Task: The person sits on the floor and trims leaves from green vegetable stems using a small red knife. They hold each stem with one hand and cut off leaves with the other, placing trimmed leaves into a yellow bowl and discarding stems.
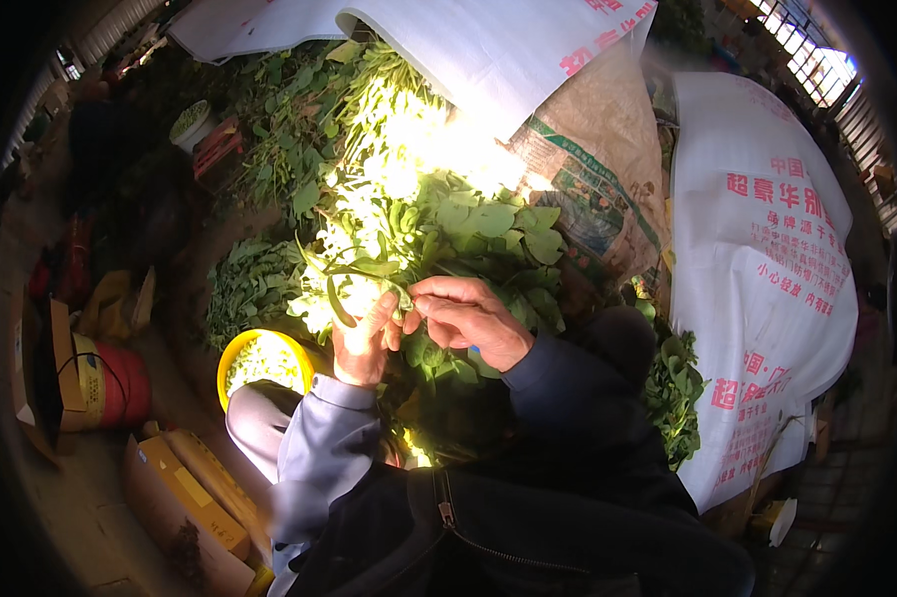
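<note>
Near the middle of the view, my left hand [364, 347] pinches a green plant sprig [359, 270] that bears slender pods and leaves. My right hand [474, 319] is just beside it, with thumb and forefinger together at the right end of the sprig. Whether the right fingers grip a part of it cannot be told. Under and beyond both hands lies a big heap of leafy plants with green pods [411, 216], partly washed out by sunlight. A yellow bucket [308, 357] of shelled green beans or peas stands left of my left wrist, by my knee.
White printed plastic sheets [762, 283] cover things at the right and the top. A woven sack [605, 142] lies beyond the heap. Cardboard boxes [187, 492] and a red and yellow roll [116, 380] are at the lower left. A white bucket [191, 125] and a red crate [218, 147] stand farther off.
</note>
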Demonstrator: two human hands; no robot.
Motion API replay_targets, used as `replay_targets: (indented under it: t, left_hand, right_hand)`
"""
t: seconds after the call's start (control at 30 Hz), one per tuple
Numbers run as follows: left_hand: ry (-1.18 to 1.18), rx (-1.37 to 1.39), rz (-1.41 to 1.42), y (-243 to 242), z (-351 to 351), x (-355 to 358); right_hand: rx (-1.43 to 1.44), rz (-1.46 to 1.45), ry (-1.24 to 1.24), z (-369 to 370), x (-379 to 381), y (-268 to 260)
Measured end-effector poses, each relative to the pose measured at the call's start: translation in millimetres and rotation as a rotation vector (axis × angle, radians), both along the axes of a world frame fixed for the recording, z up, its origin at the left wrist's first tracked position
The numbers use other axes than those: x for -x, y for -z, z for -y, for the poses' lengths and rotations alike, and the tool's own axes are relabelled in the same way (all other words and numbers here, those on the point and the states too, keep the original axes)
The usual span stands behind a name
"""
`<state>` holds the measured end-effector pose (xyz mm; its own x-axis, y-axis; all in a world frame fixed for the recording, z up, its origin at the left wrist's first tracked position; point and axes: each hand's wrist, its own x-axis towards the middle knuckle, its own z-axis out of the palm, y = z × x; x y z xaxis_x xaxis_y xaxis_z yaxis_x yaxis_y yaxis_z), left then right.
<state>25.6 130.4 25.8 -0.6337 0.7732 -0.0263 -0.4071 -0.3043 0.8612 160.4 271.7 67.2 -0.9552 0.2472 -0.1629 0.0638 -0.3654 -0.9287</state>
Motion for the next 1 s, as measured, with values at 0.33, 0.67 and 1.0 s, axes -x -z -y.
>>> replay_targets:
  t: [0.33,0.67,1.0]
  left_hand:
    - [-0.002,0.133,-0.016,1,7,-1]
    - [0.020,0.050,0.082,20,12,-2]
    - [0.126,0.054,0.146,12,7,-4]
  right_hand:
    - [-0.424,0.037,0.192,-20,15,-3]
    - [-0.409,-0.011,0.114,-26,25,-22]
    - [-0.066,-0.099,0.139,-6,13,3]
